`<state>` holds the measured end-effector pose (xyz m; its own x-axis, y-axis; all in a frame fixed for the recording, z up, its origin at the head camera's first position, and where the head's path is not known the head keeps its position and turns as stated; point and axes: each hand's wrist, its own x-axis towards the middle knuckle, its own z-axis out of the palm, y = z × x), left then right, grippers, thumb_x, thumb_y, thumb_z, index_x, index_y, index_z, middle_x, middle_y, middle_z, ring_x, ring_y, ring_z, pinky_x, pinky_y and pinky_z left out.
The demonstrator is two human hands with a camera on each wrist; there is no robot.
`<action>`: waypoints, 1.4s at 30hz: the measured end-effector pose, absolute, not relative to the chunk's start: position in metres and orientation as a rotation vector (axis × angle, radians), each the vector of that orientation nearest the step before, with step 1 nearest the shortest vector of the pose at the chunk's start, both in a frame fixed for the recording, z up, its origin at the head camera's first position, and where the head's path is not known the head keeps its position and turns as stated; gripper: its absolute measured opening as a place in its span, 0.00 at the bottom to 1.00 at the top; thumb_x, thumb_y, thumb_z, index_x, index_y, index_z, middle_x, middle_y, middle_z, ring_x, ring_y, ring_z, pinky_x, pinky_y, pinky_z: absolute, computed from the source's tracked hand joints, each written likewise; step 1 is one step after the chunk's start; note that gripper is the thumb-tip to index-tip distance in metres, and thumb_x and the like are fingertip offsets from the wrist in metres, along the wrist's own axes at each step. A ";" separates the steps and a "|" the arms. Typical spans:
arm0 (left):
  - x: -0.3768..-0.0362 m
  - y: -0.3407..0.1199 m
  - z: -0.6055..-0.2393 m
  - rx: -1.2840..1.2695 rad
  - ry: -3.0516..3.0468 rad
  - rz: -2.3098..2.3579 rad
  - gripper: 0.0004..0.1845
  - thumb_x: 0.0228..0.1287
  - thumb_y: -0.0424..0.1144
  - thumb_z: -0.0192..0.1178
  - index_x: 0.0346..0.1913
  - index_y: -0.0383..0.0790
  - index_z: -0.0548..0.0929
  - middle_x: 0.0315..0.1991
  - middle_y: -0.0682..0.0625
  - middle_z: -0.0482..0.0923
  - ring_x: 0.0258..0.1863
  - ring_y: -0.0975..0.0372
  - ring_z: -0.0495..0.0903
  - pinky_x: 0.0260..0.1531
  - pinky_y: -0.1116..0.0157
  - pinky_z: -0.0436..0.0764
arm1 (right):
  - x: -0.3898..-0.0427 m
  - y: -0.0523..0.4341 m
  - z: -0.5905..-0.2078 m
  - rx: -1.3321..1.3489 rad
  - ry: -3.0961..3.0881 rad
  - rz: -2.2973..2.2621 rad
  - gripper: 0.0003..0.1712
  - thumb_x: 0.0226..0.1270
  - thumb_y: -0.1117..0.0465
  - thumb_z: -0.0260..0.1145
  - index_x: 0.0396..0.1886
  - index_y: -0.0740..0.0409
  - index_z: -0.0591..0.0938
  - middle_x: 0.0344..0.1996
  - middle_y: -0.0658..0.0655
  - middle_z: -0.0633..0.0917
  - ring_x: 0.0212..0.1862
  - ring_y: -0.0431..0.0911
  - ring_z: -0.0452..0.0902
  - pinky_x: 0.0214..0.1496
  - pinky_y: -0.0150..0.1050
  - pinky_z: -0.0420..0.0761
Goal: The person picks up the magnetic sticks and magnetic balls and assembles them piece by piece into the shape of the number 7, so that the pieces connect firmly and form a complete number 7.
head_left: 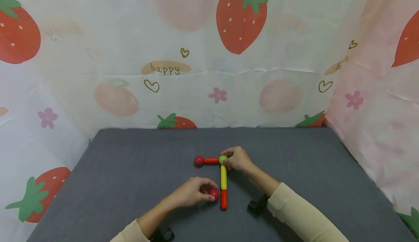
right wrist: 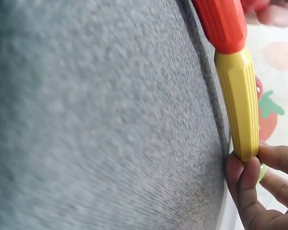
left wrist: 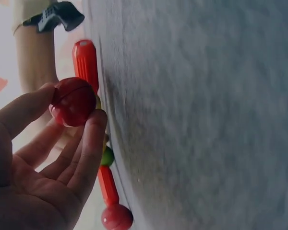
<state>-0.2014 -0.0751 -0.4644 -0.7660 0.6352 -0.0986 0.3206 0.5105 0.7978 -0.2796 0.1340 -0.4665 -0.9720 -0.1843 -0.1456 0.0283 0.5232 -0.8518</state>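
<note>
On the grey table, ridged sticks and balls form an L-like shape. A green ball sits at its corner, with a red stick running left to a red ball. Toward me extends a yellow stick, joined end to end with another red stick. My left hand pinches a second red ball between thumb and fingers, just left of that near red stick. At the corner, my right hand grips the green ball, its fingertips also touching the yellow stick's end.
Dark wrist straps hang below both forearms. A pale cloth printed with strawberries and flowers hangs behind the table's back edge and along its sides.
</note>
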 end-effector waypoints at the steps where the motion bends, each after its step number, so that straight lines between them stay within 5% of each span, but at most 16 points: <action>1: -0.201 -0.074 -0.465 0.788 2.372 1.144 0.15 0.60 0.36 0.68 0.49 0.36 0.84 0.37 0.49 0.85 0.32 0.64 0.79 0.32 0.71 0.77 | -0.280 0.134 -0.466 -0.132 2.542 -1.427 0.17 0.57 0.70 0.71 0.48 0.65 0.85 0.43 0.64 0.87 0.22 0.42 0.79 0.29 0.38 0.82; 42: -0.165 -0.054 -0.455 0.598 2.361 1.052 0.12 0.50 0.35 0.75 0.34 0.42 0.81 0.26 0.57 0.79 0.25 0.69 0.75 0.28 0.72 0.73 | -0.286 0.137 -0.466 -0.133 2.497 -1.444 0.18 0.60 0.69 0.70 0.51 0.65 0.84 0.47 0.65 0.86 0.25 0.42 0.82 0.30 0.38 0.84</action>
